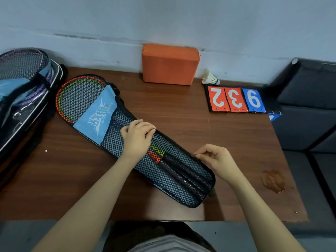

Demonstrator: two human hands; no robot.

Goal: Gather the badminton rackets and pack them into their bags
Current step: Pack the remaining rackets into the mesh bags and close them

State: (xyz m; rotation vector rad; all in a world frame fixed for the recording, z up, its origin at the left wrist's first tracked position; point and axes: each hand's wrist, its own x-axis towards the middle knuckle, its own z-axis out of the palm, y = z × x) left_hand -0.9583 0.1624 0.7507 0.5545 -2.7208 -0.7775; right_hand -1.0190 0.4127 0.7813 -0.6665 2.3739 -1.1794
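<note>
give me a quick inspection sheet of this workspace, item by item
surface: brown wooden table, a reddish stain near its right edge
job's things: mesh racket bag lies diagonally on the table with rackets inside; a second bag holding rackets sits at far left
clutter: orange foam block against the wall, shuttlecock, flip scoreboard with digits 2, 3 and 9
hands: left hand rests on the mesh bag's middle; right hand pinches at the bag's right edge, probably the zipper pull
cables: nothing seen
surroundings: pale wall behind, dark padded seating to the right
</note>
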